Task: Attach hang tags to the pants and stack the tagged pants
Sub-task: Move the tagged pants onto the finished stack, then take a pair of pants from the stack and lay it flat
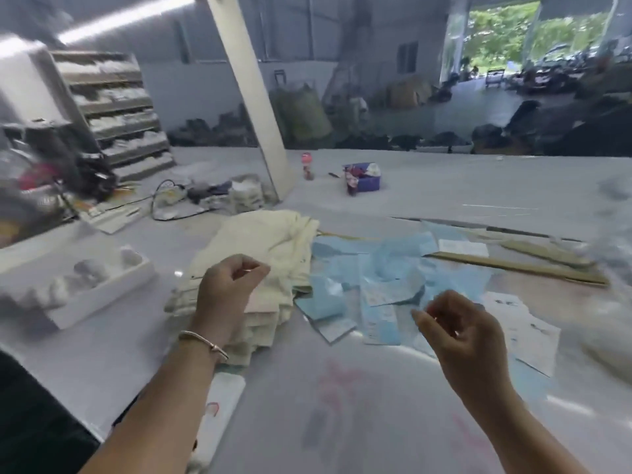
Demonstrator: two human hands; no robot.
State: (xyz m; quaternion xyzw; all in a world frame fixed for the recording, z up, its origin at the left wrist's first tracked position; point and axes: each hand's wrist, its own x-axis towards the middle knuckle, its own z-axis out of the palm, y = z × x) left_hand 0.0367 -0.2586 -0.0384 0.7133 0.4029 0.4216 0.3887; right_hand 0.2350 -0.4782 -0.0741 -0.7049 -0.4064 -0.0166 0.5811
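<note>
We are hovering both loosely curled, seemingly empty hands, left hand (227, 285) over the cream pants stack (263, 265), right hand (458, 328) beside it over the scattered blue hang tags (383, 285), risking grabbing several.

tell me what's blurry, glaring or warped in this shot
Head view: motion blur smears the whole frame, worst at the edges, so the print on the blue hang tags is unreadable; glare streaks the glossy table near the right hand; wide-angle distortion tilts the white pillar; the open doorway is overexposed.

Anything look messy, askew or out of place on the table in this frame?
The blue hang tags lie scattered and overlapping right of the cream pants stack, not in a neat pile. The stack's lower layers are fanned unevenly. Nothing looks spilled or damaged.
</note>
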